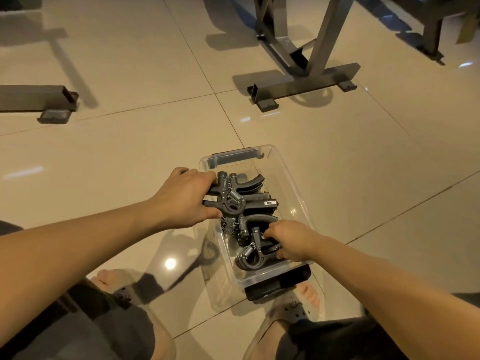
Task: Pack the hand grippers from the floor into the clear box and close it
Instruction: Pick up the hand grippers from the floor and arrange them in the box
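Bare forearms reach down as the right hand (288, 241) clenches a hand gripper (253, 255) at the near end of the clear box (291, 178); left hand (184, 197) clasps another gripper (226, 197) over its left rim. Packing continues on the floor (130, 152); closing follows, though no lid is clearly visible.

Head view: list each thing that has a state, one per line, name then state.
clear box: open, no lid on, partly filled
hand grippers: piled inside the box
left hand: closed on a gripper at the box's far left side
right hand: closed on a gripper at the box's near end
near latch: black, hanging outward, unfastened
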Available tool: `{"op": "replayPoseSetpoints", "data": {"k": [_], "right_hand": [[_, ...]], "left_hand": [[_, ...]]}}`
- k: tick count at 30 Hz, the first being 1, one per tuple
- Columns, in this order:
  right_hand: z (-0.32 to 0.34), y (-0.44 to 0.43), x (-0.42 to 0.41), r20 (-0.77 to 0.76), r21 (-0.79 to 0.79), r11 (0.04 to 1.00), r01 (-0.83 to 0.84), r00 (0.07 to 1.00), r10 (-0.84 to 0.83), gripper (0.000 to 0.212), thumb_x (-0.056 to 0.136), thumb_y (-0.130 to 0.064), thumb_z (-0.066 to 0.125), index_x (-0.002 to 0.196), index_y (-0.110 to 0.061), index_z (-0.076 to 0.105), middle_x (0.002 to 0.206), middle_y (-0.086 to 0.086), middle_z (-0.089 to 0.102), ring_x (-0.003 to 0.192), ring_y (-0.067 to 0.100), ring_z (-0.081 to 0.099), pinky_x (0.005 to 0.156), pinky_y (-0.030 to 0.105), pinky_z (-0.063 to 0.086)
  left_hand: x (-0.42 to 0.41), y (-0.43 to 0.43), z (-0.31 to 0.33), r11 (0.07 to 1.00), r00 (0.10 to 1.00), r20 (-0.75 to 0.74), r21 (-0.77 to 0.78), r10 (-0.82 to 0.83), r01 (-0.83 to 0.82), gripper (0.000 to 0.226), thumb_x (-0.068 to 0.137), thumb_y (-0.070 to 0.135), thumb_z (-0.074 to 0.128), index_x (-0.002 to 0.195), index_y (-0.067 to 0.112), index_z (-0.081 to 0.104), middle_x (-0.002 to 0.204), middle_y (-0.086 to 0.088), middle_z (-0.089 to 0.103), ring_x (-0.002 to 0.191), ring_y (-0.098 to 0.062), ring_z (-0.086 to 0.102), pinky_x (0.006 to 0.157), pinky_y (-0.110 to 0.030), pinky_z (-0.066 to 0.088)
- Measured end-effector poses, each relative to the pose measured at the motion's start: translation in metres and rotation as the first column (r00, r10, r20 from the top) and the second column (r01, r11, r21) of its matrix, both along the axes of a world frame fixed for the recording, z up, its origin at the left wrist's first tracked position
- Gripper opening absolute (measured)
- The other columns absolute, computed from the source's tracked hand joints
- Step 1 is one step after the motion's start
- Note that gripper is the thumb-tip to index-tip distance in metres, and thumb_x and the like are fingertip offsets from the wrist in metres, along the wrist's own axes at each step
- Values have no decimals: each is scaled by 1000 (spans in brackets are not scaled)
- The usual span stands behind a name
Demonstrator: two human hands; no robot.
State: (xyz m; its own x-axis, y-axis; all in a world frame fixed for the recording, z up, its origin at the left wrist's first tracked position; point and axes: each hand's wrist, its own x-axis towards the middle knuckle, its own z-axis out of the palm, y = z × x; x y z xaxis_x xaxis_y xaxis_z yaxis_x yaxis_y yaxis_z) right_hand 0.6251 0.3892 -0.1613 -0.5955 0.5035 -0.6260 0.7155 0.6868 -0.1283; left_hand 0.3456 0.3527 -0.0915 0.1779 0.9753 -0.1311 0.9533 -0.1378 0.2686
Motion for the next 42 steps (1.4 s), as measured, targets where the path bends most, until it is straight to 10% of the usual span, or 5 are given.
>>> {"op": "replayPoseSetpoints", "data": {"k": [10, 17, 23, 33, 42], "right_hand": [[13, 26, -10, -196, -87, 962, 261, 942, -273, 42, 85, -28, 77, 124, -20, 65, 108, -3, 69, 97, 19, 65, 86, 36, 55], [64, 36, -45, -396, -706, 517, 484, 335, -855, 25, 100, -37, 60, 91, -15, 67, 74, 3, 71, 75, 20, 70, 71, 32, 54], [85, 31, -71, -378, -807, 385, 448, 110, -919, 17, 101, -18, 59, 104, -2, 63, 82, 11, 72, 67, 20, 73, 57, 27, 58], [128, 68, -57, -665, -492, 766, 415, 389, -637, 18, 101, -24, 57, 99, -15, 71, 77, 4, 67, 74, 20, 62, 80, 53, 55], [130, 62, -74, -607, -692, 587, 420, 101, -788, 25, 100, -28, 61, 115, -9, 66, 83, 8, 69, 64, 17, 64, 60, 33, 56]], "left_hand": [[5, 2, 5, 998, 998, 54, 43, 34, -36, 54, 74, 66, 73, 108, 27, 55, 98, 13, 63, 97, -16, 58, 107, -38, 33], [9, 3, 9, 987, 992, 94, 121, 90, -101, 63, 73, 70, 71, 115, 26, 56, 103, 7, 68, 94, -18, 60, 88, -36, 40], [17, -5, 22, 966, 969, 205, 191, 136, -176, 55, 77, 69, 68, 112, 28, 57, 97, 14, 63, 90, -16, 61, 81, -34, 43], [2, 10, 47, 993, 851, 515, -16, 108, -117, 45, 91, 35, 69, 134, 38, 54, 118, 23, 62, 98, 2, 61, 91, -33, 52], [-3, 8, 59, 927, 930, 365, 360, -41, -101, 15, 95, 38, 62, 107, 29, 66, 81, 18, 60, 71, -5, 55, 65, -32, 50]]}}
